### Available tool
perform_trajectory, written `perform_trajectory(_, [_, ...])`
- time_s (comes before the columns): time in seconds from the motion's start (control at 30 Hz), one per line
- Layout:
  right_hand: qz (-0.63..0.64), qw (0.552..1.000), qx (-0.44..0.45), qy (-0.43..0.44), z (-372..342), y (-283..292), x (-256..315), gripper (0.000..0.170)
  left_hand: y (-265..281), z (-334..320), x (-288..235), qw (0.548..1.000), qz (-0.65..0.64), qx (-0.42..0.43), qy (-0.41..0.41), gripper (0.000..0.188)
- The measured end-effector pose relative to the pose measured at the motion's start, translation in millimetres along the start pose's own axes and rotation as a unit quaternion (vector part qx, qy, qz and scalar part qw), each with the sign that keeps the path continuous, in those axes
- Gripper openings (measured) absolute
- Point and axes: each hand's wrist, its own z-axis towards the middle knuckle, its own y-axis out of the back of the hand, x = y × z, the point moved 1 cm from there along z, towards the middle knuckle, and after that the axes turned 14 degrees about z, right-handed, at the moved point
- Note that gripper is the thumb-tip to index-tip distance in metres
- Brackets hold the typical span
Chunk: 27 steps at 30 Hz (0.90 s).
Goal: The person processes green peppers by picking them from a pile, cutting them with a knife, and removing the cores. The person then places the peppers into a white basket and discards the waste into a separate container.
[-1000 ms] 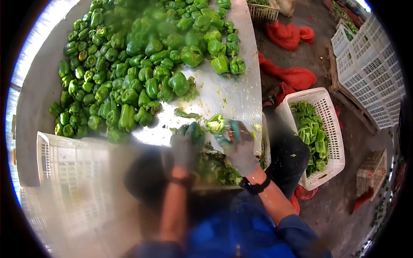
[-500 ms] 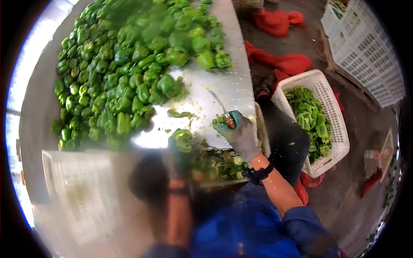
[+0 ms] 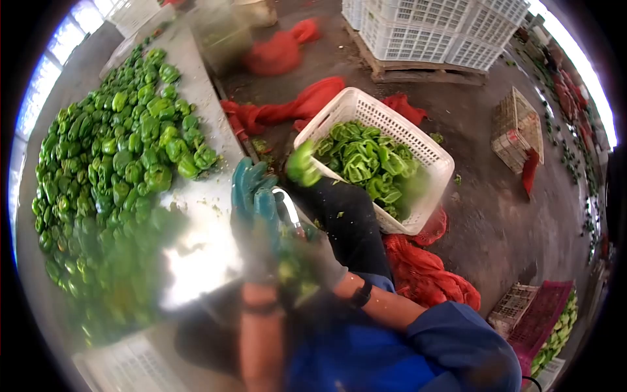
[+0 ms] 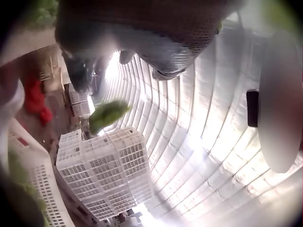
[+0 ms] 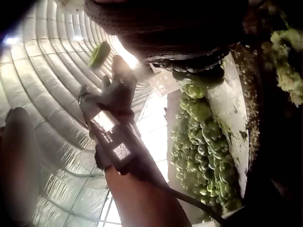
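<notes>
A green bell pepper [image 3: 302, 163], blurred, is in mid-air by the near rim of a white crate [image 3: 449, 164] of cut green peppers [image 3: 366, 157]. My left hand [image 3: 253, 209], in a teal-and-grey glove, stretches just left of it with fingers extended, apart from the pepper. The same airborne pepper [image 4: 109, 115] shows in the left wrist view. Lower down, my gloved right hand [image 3: 321, 258] grips a knife [image 3: 287, 204] whose curved blade points up beside the left hand; its handle is partly hidden. A large heap of whole green peppers [image 3: 117, 163] covers the table at left.
The metal table's edge [image 3: 212, 98] runs along my left side. Red mesh sacks [image 3: 431, 274] lie on the floor around the crate. Stacked white crates [image 3: 424, 32] stand on a pallet at the back. My knee [image 3: 353, 215] is between table and crate.
The head view has turned right. My left hand has swung across from the table edge and let go of the pepper. My right hand still holds the knife, now lower and close beside the left.
</notes>
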Motion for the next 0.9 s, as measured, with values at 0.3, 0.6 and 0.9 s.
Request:
perform_trajectory(0.3, [-0.246,0.963,0.109,-0.007,-18.2,-10.5,66.6,0.036,55.3,-88.1,87.6,0.944,-0.052,0.083,0.314,0.068])
perform_trajectory(0.6, [-0.36,0.902,0.233,0.045,-32.1,-5.5,40.3,0.048,68.8,-148.9,144.2,0.966,0.24,-0.04,0.085,0.044])
perform_trajectory(0.9, [-0.522,0.797,0.205,0.227,-29.9,5.0,3.2,0.049,75.2,-148.9,133.2,0.882,0.449,-0.075,-0.127,0.048])
